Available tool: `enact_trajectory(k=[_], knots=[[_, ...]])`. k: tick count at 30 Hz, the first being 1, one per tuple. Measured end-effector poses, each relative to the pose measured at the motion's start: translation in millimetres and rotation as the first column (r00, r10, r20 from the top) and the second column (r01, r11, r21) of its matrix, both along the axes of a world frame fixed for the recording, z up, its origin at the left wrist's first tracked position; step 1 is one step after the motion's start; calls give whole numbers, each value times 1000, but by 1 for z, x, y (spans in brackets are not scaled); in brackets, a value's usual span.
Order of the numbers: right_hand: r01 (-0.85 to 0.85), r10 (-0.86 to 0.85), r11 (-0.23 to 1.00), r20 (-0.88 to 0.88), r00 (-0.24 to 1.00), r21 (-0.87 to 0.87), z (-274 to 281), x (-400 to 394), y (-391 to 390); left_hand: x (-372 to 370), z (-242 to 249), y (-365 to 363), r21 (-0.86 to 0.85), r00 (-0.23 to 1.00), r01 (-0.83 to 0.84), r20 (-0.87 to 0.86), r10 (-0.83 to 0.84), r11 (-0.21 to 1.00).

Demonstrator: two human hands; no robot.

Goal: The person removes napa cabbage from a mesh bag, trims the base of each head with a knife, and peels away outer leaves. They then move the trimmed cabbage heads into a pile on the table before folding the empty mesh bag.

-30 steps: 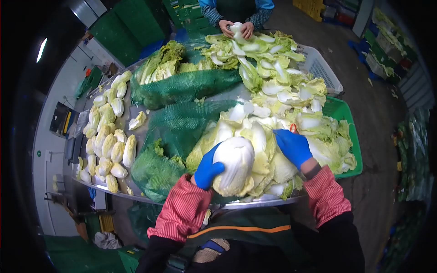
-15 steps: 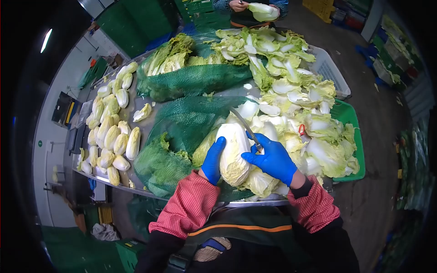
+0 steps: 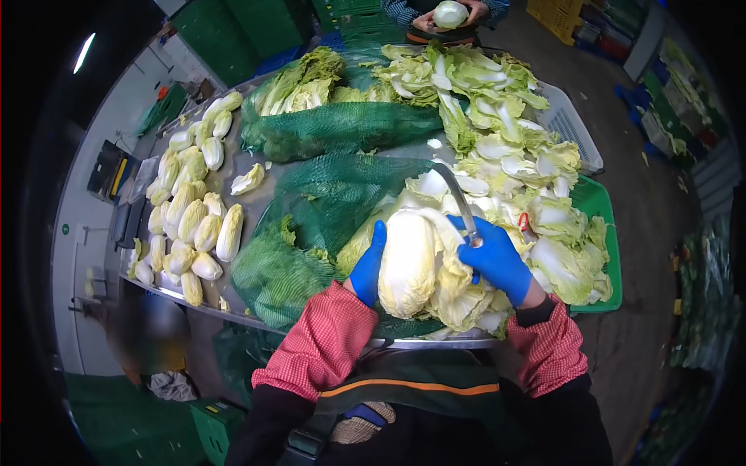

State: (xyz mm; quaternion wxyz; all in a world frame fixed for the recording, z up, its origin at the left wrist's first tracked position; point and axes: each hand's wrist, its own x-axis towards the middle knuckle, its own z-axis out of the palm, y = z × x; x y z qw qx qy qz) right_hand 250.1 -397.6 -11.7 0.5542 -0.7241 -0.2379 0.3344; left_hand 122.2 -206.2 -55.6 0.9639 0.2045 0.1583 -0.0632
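My left hand (image 3: pixel 367 268), in a blue glove, is closed on the left side of a pale napa cabbage (image 3: pixel 406 268) above the near edge of the table. In my gloved right hand (image 3: pixel 499 260) is a knife (image 3: pixel 457 194), its curved blade pointing up and away from me. An outer leaf (image 3: pixel 444 231) bends off the top of the cabbage toward my right fingers. Whether those fingers also pinch the leaf is hard to make out. Loose trimmed leaves (image 3: pixel 458 295) lie right under and beside my right hand.
Green mesh sacks (image 3: pixel 342 128) of cabbage lie mid-table. Trimmed cabbages (image 3: pixel 186 221) line the left side. Leaves pile up at right, by a green crate (image 3: pixel 598 202) and a white crate (image 3: pixel 563 116). Across the table, a person's hands hold a cabbage (image 3: pixel 451 14).
My right hand has moved right, away from the cabbage, with the knife, and an outer leaf now peels off its top. The person opposite has turned their cabbage.
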Motion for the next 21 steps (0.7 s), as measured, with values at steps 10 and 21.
enact_trajectory(k=[10,21], knots=[[81,-46,993,367,929,-81,14,-22,30,5,20,31,202,999,-45,24,41,978],[56,-30,970,-115,993,235,6,-47,127,-44,36,73,287,959,-242,214,184,927]])
